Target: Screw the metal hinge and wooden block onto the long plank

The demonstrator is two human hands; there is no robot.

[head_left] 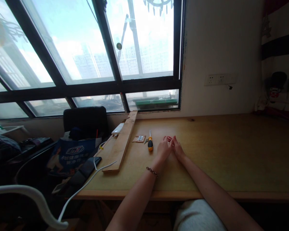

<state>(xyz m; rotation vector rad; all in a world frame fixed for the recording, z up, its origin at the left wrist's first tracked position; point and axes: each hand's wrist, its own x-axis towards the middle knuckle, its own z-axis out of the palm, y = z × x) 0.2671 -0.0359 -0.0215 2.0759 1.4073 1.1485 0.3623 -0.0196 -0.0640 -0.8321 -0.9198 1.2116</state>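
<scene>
Both my hands rest close together over the wooden table, fingertips meeting. My left hand (164, 149) wears a braided bracelet (152, 171) at the wrist; its fingers are loosely bent, slightly apart, and reach toward the other hand. My right hand (178, 150) leans in from the right with its fingers loosely extended, some hidden behind the left. Nothing shows between them. Just left of my left hand lies a yellow and black screwdriver (150, 144), its shaft pointing away. Beside it are a small metal piece (146, 141) and a small brown board with white parts (139, 138).
A long wooden plank (121, 147) lies along the table's left side. Next to it are a white power strip (117, 129) and a white cable (86, 183). A blue bag (72, 155) and a black chair (85, 119) stand left of the table (231, 154).
</scene>
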